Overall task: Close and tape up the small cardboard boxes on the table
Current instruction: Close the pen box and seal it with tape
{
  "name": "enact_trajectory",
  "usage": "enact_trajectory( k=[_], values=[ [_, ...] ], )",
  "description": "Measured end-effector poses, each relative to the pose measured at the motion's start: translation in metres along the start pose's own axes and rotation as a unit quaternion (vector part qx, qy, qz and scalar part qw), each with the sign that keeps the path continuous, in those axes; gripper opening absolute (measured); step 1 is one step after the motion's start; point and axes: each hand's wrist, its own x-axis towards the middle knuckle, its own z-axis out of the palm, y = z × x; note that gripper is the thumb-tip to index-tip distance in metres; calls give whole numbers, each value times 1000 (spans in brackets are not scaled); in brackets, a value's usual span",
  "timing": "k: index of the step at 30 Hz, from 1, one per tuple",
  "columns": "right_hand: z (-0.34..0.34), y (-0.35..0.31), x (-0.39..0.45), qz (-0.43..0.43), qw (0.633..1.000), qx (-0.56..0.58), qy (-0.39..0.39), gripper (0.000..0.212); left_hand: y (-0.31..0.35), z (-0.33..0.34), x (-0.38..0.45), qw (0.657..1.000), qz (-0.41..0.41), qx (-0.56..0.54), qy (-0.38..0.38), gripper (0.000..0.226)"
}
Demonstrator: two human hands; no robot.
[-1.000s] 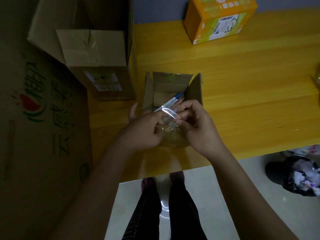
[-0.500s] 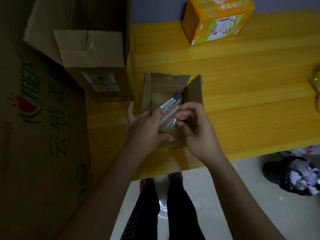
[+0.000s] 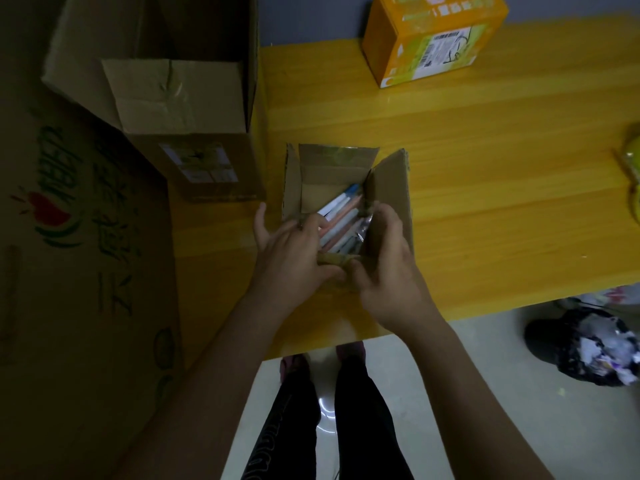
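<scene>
A small brown cardboard box (image 3: 337, 162) stands open near the front of the yellow table (image 3: 485, 202), with its flaps up. Inside lies a clear plastic packet of pens (image 3: 341, 216), slanting from the near side to the far right corner. My left hand (image 3: 291, 251) is at the box's near left corner. Its thumb grips the near flap and its fingers reach in onto the packet. My right hand (image 3: 391, 268) is at the near right corner, with its fingers curled over the packet's shiny right edge and its thumb on the near flap.
A large open brown carton (image 3: 180, 98) stands just left of the small box. A taped orange box (image 3: 433, 39) sits at the table's far edge. A big printed cardboard sheet (image 3: 69, 271) fills the left. A black rubbish bag (image 3: 581, 344) lies on the floor at the right.
Both hands have lowered the pen packet from above the box's near edge down into the box. The hands now sit at the near flap.
</scene>
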Motion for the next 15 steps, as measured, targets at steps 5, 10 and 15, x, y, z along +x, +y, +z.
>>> enact_trajectory(
  k=[5, 10, 15],
  values=[
    [0, 8, -6, 25, 999, 13, 23, 117, -2, -3, 1, 999, -9, -33, -16, 61],
    [8, 13, -2, 22, 998, 40, 43, 105, -7, -6, 1, 997, -6, -67, -38, 27],
    [10, 21, 0, 28, 991, 126, 43, 91, -5, -5, 0, 995, -31, -88, -24, 22]
  ],
)
